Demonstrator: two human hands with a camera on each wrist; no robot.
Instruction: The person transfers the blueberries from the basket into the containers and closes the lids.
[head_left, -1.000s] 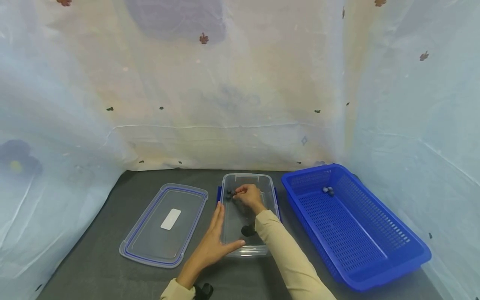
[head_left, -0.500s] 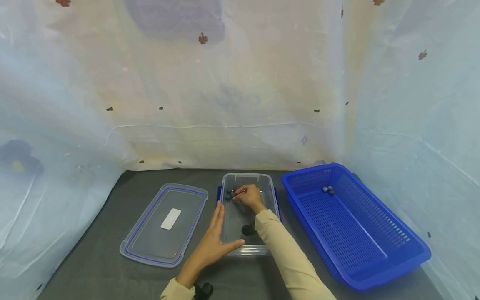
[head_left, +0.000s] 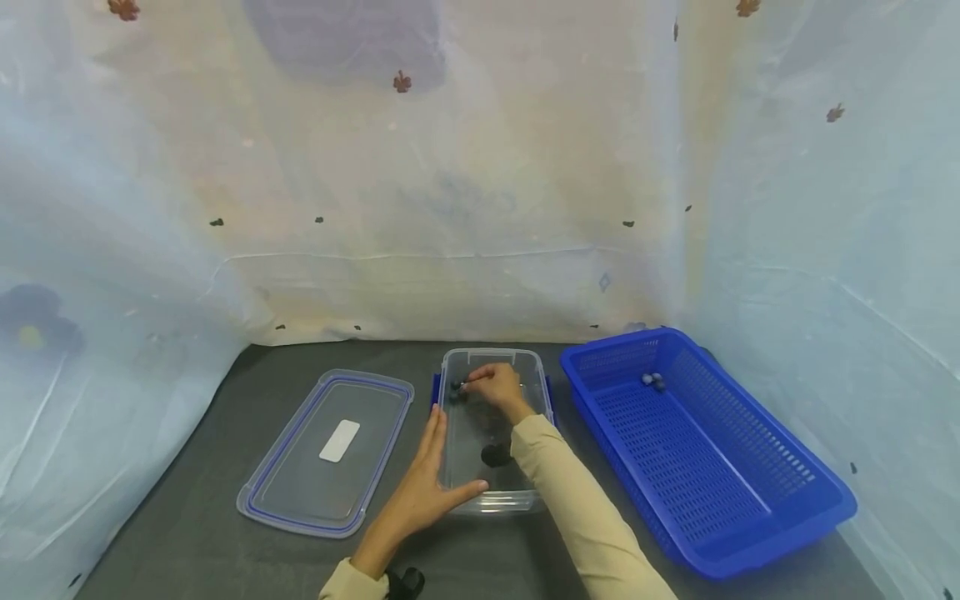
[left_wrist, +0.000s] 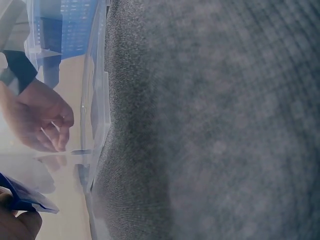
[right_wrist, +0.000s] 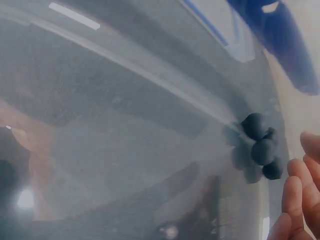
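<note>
Head view: your right grip (head_left: 497, 390) is inside the clear container (head_left: 495, 502), at its far left corner, fingers bent toward the thumb. Whether anything lies between those fingertips, you cannot tell from any view. Your left grip (head_left: 423, 492) is spread, its fingers straight beside the container's left wall and its thumb over the near end; it grasps nothing visible.

Right wrist view: you get the detail that the head view largely hides behind your fingers. Dark round pieces (right_wrist: 263, 151) sit clustered against the container wall, just beside your right fingertips.

Left wrist view: you see the right grip through the clear plastic, and a blue latch (left_wrist: 20, 200) close by your left fingers.

Only the head view gives the full layout: the lid (head_left: 311, 487) flat on the surface (head_left: 202, 508) to the left, the blue basket (head_left: 697, 467) to the right, small round pieces (head_left: 653, 381) near its far end.
</note>
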